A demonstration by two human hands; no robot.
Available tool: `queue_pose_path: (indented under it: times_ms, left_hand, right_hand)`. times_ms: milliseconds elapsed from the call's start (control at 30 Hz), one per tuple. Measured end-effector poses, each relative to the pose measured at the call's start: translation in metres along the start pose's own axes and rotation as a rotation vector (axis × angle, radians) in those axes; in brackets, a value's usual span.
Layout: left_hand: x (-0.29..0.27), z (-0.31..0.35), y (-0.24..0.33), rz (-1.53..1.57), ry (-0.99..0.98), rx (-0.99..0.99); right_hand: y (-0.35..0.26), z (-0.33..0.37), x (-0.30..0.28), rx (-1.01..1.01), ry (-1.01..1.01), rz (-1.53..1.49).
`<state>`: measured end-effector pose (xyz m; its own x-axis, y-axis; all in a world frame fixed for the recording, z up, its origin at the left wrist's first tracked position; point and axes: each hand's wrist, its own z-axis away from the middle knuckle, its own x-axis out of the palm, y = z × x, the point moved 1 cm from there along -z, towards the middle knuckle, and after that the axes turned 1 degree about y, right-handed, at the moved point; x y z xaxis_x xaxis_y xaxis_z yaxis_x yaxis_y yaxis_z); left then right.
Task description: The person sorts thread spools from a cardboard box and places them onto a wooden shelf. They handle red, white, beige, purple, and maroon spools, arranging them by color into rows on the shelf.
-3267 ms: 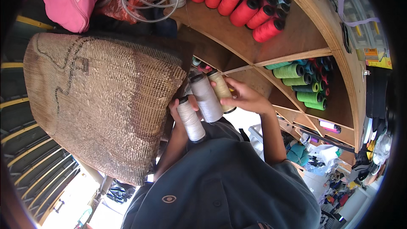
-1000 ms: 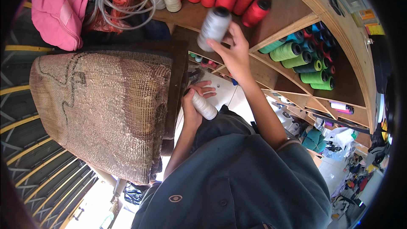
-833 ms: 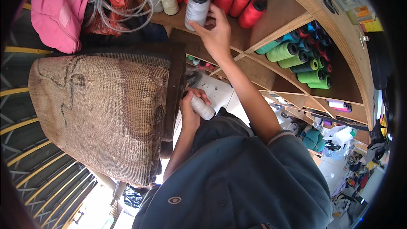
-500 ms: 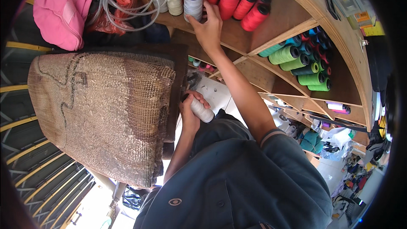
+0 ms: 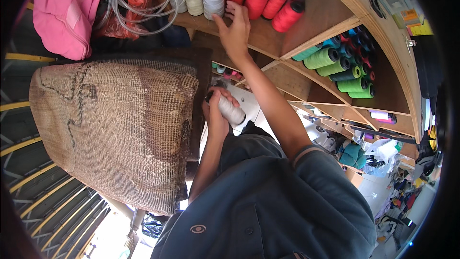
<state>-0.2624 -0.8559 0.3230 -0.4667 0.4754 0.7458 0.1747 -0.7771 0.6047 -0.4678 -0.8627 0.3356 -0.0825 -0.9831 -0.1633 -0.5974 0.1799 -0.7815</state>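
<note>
In my left hand (image 5: 218, 112) a light grey thread spool (image 5: 231, 111) lies tilted, fingers wrapped round it, low beside the folded woven mat. My right hand (image 5: 235, 31) reaches up to the wooden shelf (image 5: 268, 37), fingers apart and holding nothing. Just left of its fingertips a pale grey-white thread spool (image 5: 213, 3) stands upright at the shelf's front. Next to that spool is a cream thread spool (image 5: 194, 0). Several red thread spools (image 5: 257, 2) stand in rows behind and to the right of my fingers.
The folded brown woven mat (image 5: 120, 129) fills the left side. Above it are a pink cloth (image 5: 64, 14) and a coil of clear tubing (image 5: 136, 31). Green thread spools (image 5: 322, 58) lie in a neighbouring compartment, past a wooden divider (image 5: 326, 38). Cluttered goods (image 5: 397, 201) lie far right.
My right hand has let go of the pale grey-white spool and drawn slightly down from it. My left hand has risen a little with its spool.
</note>
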Motion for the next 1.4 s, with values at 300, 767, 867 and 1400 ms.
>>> queue_pose_path:
  times_ms: [300,767,867,1400]
  left_hand:
    - [0.067,-0.080,0.034,-0.368,0.083,0.360]
    - [0.054,-0.134,0.014,-0.787,-0.015,0.550]
    - [0.051,-0.136,0.011,-0.851,0.006,0.602]
    - [0.041,-0.051,-0.041,-0.662,-0.053,0.217]
  right_hand:
    - [-0.055,0.048,-0.094,0.178,-0.536,-0.279]
    - [0.004,0.004,-0.044,0.082,0.069,0.057]
    - [0.011,0.003,-0.031,0.052,0.131,0.054]
    - [-0.026,0.080,-0.113,0.126,-0.146,-0.006]
